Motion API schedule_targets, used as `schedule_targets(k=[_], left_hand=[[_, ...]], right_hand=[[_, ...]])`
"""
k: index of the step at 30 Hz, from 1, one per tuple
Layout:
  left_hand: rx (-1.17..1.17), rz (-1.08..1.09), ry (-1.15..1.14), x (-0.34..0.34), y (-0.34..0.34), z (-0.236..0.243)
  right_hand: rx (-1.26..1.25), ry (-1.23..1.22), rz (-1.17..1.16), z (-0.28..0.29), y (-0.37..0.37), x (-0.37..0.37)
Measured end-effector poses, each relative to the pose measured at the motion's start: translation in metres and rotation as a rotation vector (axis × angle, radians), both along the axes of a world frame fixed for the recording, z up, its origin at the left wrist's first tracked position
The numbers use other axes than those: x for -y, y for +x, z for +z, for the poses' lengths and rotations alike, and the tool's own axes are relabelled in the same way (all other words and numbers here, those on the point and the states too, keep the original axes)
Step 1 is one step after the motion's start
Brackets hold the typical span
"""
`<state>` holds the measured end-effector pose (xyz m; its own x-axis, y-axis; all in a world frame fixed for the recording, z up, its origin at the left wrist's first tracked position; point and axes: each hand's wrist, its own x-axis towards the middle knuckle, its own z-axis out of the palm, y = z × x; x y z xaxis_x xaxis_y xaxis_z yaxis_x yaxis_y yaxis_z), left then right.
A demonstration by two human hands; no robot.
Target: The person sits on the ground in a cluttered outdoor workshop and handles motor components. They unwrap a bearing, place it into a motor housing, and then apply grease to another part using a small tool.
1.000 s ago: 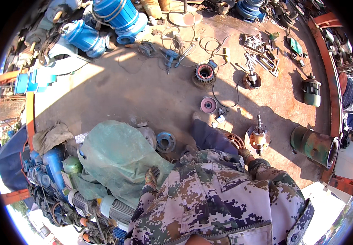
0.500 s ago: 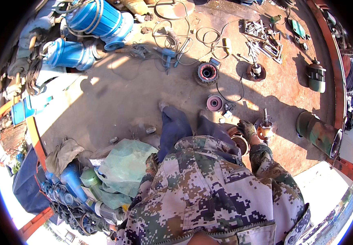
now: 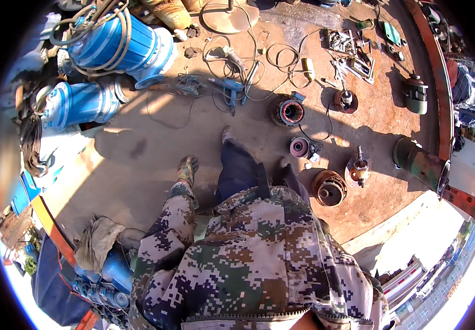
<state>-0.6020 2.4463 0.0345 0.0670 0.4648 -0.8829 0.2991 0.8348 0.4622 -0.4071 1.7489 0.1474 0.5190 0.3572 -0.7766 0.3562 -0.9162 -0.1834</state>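
A blue power drill [image 3: 231,88] is lying on the floor [image 3: 166,129] ahead of a worker's gloved left hand [image 3: 188,169], which is hanging with fingers loosely extended — the right hand is sitting out of view, its state impossible to tell. Farther right, a rusty round housing [image 3: 330,188] is resting near a metal shaft assembly [image 3: 360,170].

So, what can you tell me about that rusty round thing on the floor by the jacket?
The rusty round housing is brown and looks like metal, with ring-like edges around a dark hollow turned toward the camera. It sits on the floor, right of the camouflage jacket, close beside a flanged shaft; whether they touch is unclear.
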Motion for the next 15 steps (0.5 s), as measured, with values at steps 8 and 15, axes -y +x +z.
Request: schedule_targets(k=[8,15], left_hand=[[0.056,-0.129,0.030,-0.091,-0.027,-0.010],[-0.194,-0.316,-0.107,-0.051,0.003,0.026]], right_hand=[[-0.093,0.191,-0.538,-0.022,-0.061,-0.075],[-0.081,0.415,-0.787,-0.077,-0.108,-0.052]])
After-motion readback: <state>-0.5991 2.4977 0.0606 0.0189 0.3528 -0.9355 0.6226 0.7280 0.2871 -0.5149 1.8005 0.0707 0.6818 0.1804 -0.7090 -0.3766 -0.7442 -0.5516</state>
